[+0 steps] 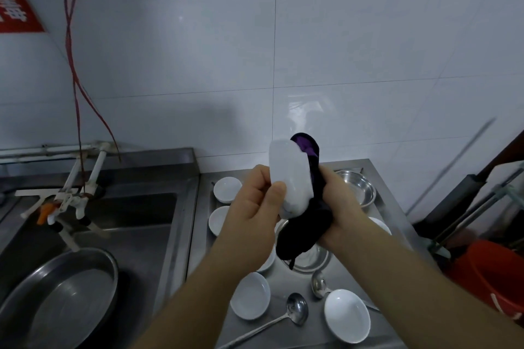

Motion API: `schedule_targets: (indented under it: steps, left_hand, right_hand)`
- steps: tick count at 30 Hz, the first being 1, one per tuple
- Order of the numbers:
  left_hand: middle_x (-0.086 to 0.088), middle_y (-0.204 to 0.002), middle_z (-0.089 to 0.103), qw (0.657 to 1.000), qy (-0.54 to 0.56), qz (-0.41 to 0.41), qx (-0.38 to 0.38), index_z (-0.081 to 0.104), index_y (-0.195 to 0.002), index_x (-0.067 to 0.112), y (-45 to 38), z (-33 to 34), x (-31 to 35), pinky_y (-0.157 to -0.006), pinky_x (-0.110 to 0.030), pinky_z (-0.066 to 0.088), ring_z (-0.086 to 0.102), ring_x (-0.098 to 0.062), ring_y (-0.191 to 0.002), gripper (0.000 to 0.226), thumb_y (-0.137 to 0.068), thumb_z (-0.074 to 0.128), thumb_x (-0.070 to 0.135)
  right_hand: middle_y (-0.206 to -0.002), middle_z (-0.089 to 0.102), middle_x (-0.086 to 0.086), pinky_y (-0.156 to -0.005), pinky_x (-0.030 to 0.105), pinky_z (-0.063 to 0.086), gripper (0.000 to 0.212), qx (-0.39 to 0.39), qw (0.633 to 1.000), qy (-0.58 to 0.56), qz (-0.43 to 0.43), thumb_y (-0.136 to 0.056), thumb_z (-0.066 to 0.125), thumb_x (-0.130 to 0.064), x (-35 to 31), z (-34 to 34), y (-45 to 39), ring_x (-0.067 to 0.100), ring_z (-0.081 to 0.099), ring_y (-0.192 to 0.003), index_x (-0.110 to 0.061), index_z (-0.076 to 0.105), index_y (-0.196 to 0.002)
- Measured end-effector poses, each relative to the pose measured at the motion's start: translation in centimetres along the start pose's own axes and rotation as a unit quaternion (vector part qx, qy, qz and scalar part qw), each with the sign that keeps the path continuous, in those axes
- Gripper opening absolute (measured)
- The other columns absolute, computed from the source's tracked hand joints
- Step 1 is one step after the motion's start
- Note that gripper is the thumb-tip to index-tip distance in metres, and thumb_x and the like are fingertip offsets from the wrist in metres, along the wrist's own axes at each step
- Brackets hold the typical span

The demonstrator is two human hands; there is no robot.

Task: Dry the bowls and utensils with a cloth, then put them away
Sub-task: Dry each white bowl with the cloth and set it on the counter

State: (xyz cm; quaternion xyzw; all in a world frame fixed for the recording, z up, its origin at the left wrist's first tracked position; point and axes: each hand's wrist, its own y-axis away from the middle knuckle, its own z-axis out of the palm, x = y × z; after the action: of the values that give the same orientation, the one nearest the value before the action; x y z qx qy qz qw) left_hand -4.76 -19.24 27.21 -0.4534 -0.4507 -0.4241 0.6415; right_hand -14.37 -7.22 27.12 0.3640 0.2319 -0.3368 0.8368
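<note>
— White, that bowl [290,178] you have up in front of the tiled wall [368,37]; what grips it?

— Your left hand [252,207] is closed on it, thumb laid across its outer side, the bowl tipped up on edge above the steel counter [286,280].

— And your right hand [340,207]?

— Wrapped around the dark cloth [306,224], which is pressed against the bowl's far side. A purple patch of the cloth shows above the rim, and its tail hangs down below both hands.

— What waits on the counter for you?

— Several more white bowls: two at the back left [226,189], one near your left forearm [250,295], one at the front right [347,314]. A steel bowl [360,190] sits at the back right, another steel bowl [312,259] lies under the cloth's tail. Two ladles lie at the front, the long ladle [296,307] between the near white bowls, the short ladle [319,283] just behind.

— And to your left?

— The sink [158,221], with a large steel basin [62,292] in it and a tap [65,204] above. A red bucket [493,275] stands at the right.
</note>
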Motion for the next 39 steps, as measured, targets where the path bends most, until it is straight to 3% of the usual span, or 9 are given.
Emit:
schedule_targets:
  steps: [3, 8, 12, 18, 23, 27, 31, 35, 39]
  left_hand:
    - [-0.007, -0.1, 0.064, 0.998, -0.049, 0.019, -0.018, 0.066, -0.104, 0.03, 0.1, 0.3, -0.4, -0.079, -0.035, 0.055, 0.062, -0.015, -0.09, 0.018, -0.097, 0.054, 0.041]
    - [-0.013, -0.11, 0.075, 0.99, 0.116, -0.076, 0.005, 0.076, -0.109, 0.017, -0.8, -0.5, 0.7, -0.082, -0.037, 0.062, 0.073, -0.026, -0.1, 0.034, -0.076, 0.071, 0.022]
    - [-0.017, -0.121, 0.077, 0.978, 0.144, -0.147, 0.034, 0.081, -0.114, 0.018, -1.8, -1.9, 2.1, -0.078, -0.047, 0.065, 0.077, -0.036, -0.108, 0.025, -0.094, 0.068, 0.026]
    - [-0.011, -0.119, 0.078, 0.986, 0.131, -0.102, 0.024, 0.082, -0.107, 0.028, -1.5, -2.1, 0.7, -0.085, -0.04, 0.064, 0.076, -0.029, -0.11, 0.023, -0.096, 0.062, 0.027]
    - [-0.001, -0.103, 0.078, 0.997, -0.045, -0.015, 0.064, 0.072, -0.106, 0.029, -1.6, -1.4, -1.3, -0.082, -0.028, 0.059, 0.075, -0.015, -0.097, 0.014, -0.1, 0.059, 0.03]
    - [-0.01, -0.096, 0.074, 0.994, -0.089, -0.014, 0.053, 0.067, -0.105, 0.02, -2.2, -1.4, -1.6, -0.085, -0.041, 0.058, 0.071, -0.021, -0.091, 0.015, -0.099, 0.061, 0.032]
    - [-0.011, -0.097, 0.075, 0.995, -0.081, -0.02, 0.048, 0.068, -0.111, 0.017, -2.6, -1.2, -1.2, -0.079, -0.032, 0.059, 0.072, -0.018, -0.089, 0.014, -0.105, 0.06, 0.026]
    - [-0.02, -0.106, 0.075, 0.997, -0.034, -0.066, 0.023, 0.068, -0.116, 0.011, -2.0, -0.7, -1.2, -0.091, -0.045, 0.062, 0.073, -0.038, -0.102, 0.016, -0.108, 0.054, 0.015]
    - [-0.025, -0.108, 0.072, 0.996, -0.063, -0.055, -0.018, 0.066, -0.114, 0.003, -1.4, -0.9, -1.1, -0.097, -0.049, 0.061, 0.07, -0.042, -0.106, 0.023, -0.101, 0.058, 0.02]
  right_hand:
    - [-0.091, 0.074, 0.012, -0.066, 0.036, 0.064, 0.036, 0.002, 1.0, -0.014, -0.004, -0.093, 0.07, -0.044, 0.4, 0.1, 0.0, 0.027, 0.074, -0.077, -0.01, 0.077, -0.101]
    - [-0.088, 0.07, 0.01, -0.06, 0.037, 0.059, 0.033, 0.036, 0.999, 0.031, -0.026, -0.091, 0.07, -0.046, -1.2, 0.4, 0.0, 0.028, 0.07, -0.071, -0.014, 0.072, -0.098]
    - [-0.096, 0.068, 0.01, -0.071, 0.041, 0.058, 0.033, 0.042, 0.995, 0.08, -0.052, -0.087, 0.075, -0.043, -1.5, 0.5, -0.2, 0.03, 0.066, -0.084, -0.017, 0.071, -0.105]
    - [-0.091, 0.075, 0.012, -0.064, 0.036, 0.063, 0.028, 0.038, 0.998, 0.028, -0.036, -0.098, 0.065, -0.034, -0.3, 1.4, 0.4, 0.027, 0.074, -0.075, -0.009, 0.076, -0.106]
    - [-0.106, 0.08, 0.016, -0.082, 0.038, 0.066, 0.029, 0.069, 0.997, 0.001, -0.041, -0.102, 0.06, -0.017, 1.7, 2.8, 1.3, 0.031, 0.08, -0.092, 0.0, 0.075, -0.121]
    - [-0.111, 0.08, 0.014, -0.095, 0.048, 0.063, 0.025, 0.08, 0.991, 0.026, -0.108, -0.108, 0.055, -0.016, 2.4, 3.9, 2.3, 0.03, 0.079, -0.101, -0.014, 0.073, -0.124]
    - [-0.123, 0.077, -0.002, -0.107, 0.049, 0.055, 0.027, 0.101, 0.952, 0.142, -0.251, -0.11, 0.052, -0.022, 3.5, 4.2, 2.8, 0.02, 0.073, -0.117, -0.033, 0.072, -0.125]
    - [-0.141, 0.06, -0.016, -0.115, 0.038, 0.046, 0.036, 0.084, 0.851, 0.327, -0.402, -0.106, 0.053, -0.014, 2.9, 3.1, 2.5, 0.006, 0.055, -0.135, -0.038, 0.067, -0.13]
    - [-0.119, 0.073, -0.015, -0.103, 0.038, 0.056, 0.023, 0.073, 0.885, 0.319, -0.33, -0.101, 0.056, -0.034, 0.9, 2.3, 1.6, 0.006, 0.069, -0.113, -0.046, 0.073, -0.108]
